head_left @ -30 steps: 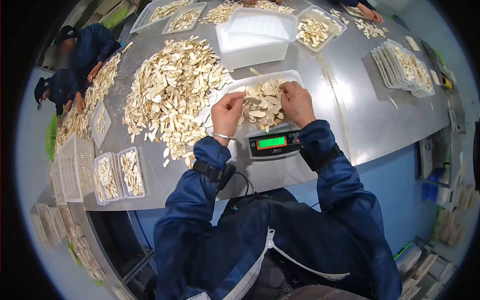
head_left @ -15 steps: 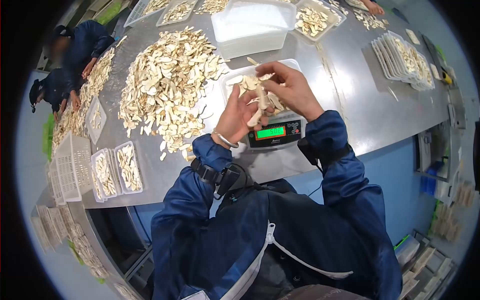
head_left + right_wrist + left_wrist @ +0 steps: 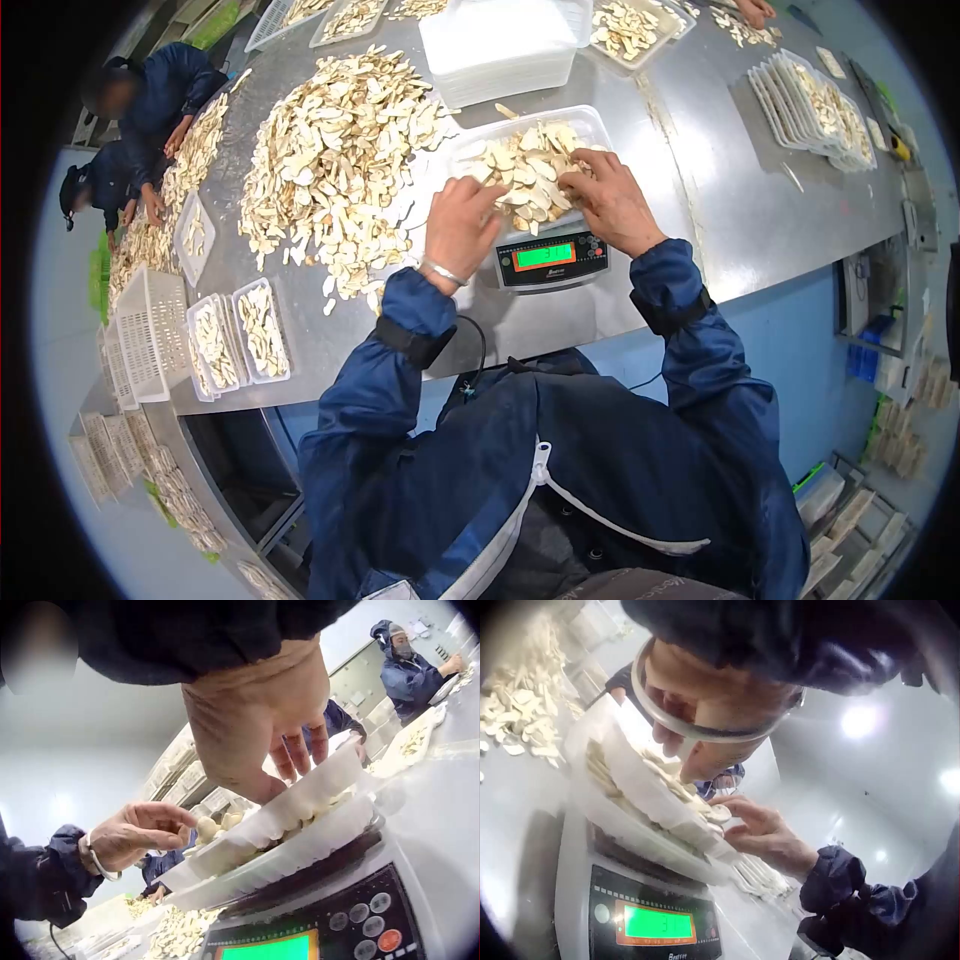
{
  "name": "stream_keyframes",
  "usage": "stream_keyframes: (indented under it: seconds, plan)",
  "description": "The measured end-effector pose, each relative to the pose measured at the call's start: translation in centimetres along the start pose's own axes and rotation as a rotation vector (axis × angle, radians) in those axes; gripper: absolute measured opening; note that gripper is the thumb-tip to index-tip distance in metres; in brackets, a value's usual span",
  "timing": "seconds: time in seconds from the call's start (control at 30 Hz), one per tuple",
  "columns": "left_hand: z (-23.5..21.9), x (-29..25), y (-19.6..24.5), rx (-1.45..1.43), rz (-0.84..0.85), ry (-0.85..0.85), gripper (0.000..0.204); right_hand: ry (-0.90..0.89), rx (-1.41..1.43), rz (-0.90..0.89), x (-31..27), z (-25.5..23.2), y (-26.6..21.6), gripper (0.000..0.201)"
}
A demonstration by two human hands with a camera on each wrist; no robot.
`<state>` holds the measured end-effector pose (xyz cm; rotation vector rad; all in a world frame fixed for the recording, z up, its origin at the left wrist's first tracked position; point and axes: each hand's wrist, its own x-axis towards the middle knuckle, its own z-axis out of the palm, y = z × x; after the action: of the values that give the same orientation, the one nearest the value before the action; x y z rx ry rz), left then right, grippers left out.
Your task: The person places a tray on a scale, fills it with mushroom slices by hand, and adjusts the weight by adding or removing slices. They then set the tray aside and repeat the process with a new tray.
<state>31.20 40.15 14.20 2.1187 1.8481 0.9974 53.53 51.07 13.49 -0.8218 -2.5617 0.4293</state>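
Note:
A translucent plastic tray [image 3: 590, 120] heaped with pale mushroom slices [image 3: 535, 170] sits on a digital scale [image 3: 552, 262] with a lit green display. My left hand [image 3: 462, 228] is at the tray's left side, fingers bent loosely with their tips at the slices. On the opposite side, my right hand [image 3: 615, 205] reaches over the rim, its fingers resting among the slices. Seen from the right wrist, the fingers of my right hand [image 3: 262, 727] hang down inside the tray wall. My left hand [image 3: 142, 836] touches slices at the far end there.
A large pile of mushroom slices [image 3: 340, 160] covers the steel table [image 3: 740, 250] to the left. Stacked white trays [image 3: 500, 60] stand behind the scale. Filled trays [image 3: 262, 330] sit at front left, others [image 3: 810, 115] at right. People [image 3: 165, 100] work along the left side.
Half a second ago my hands were together over the tray, holding several slices. Now they are apart at either side of it, and those slices are out of my hands.

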Motion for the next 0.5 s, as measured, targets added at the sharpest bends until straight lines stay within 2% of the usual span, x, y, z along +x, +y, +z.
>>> stream_keyframes:
  seconds: [0.2, 0.3, 0.43, 0.47, 0.5]
  plan:
    - [1.9, 1.1, -0.1, 0.139, 0.065, -0.015, 0.016, 0.09, 0.046, -0.045, -0.1, -0.2, 0.5, 0.024]
    - [2.5, 1.2, -0.4, 0.176, 0.113, 0.046, 0.012, 0.197, 0.135, -0.006, -0.2, -0.6, 0.7, 0.021]
    - [0.7, 1.0, 0.2, -0.118, 0.051, 0.23, 0.012, 0.302, 0.284, 0.083, 0.1, -2.0, 0.9, 0.022]
    - [-0.2, 0.6, 1.1, -0.311, -0.14, 0.242, 0.007, 0.323, 0.311, 0.09, 0.4, -2.6, 0.3, 0.023]
    - [0.3, -0.4, -0.2, -0.524, -0.293, 0.232, 0.01, 0.343, 0.341, 0.102, 0.6, -3.0, -0.5, 0.023]
